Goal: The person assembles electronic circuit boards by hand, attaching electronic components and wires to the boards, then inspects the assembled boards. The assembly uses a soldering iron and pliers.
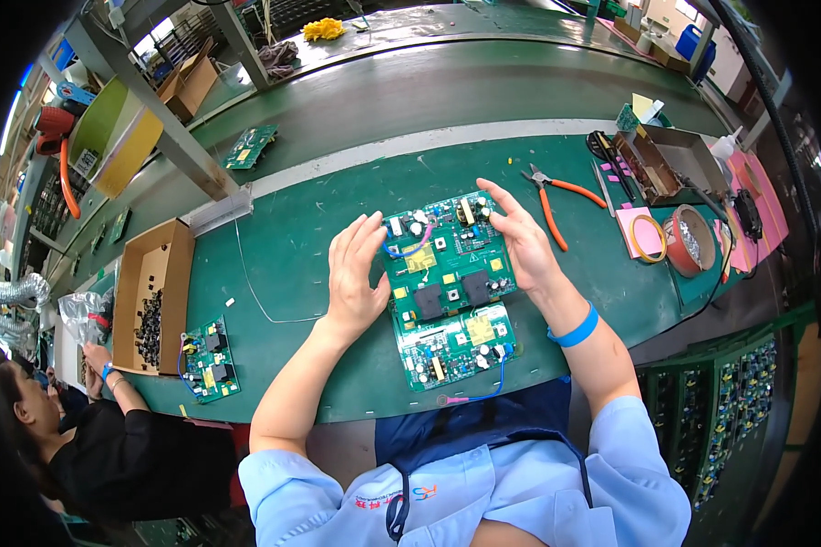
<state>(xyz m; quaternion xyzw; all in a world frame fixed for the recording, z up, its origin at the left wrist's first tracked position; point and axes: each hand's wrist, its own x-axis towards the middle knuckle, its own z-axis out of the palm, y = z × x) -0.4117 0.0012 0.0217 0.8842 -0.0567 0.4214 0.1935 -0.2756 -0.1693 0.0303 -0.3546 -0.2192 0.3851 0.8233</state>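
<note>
A green circuit board [449, 264], crowded with black blocks, white parts and yellow patches, is between my hands over the bench. My left hand [354, 278] grips its left edge, fingertips at the upper corner and thumb lower down. At the opposite edge, my right hand [527, 246] holds the board with its fingers along the upper right side. Directly below lies a second, similar green board section [456, 345]; whether the two are joined I cannot tell. From it a blue wire [500, 378] with a pink end runs toward the bench's front edge.
Orange-handled cutters [556, 205] lie right of the boards, near a tray of tools [680, 164] and a round tub [690, 242]. Leftward are another board [208, 360] and a cardboard box [166, 246] of small black parts. A co-worker's hand [96, 357] is beside that box.
</note>
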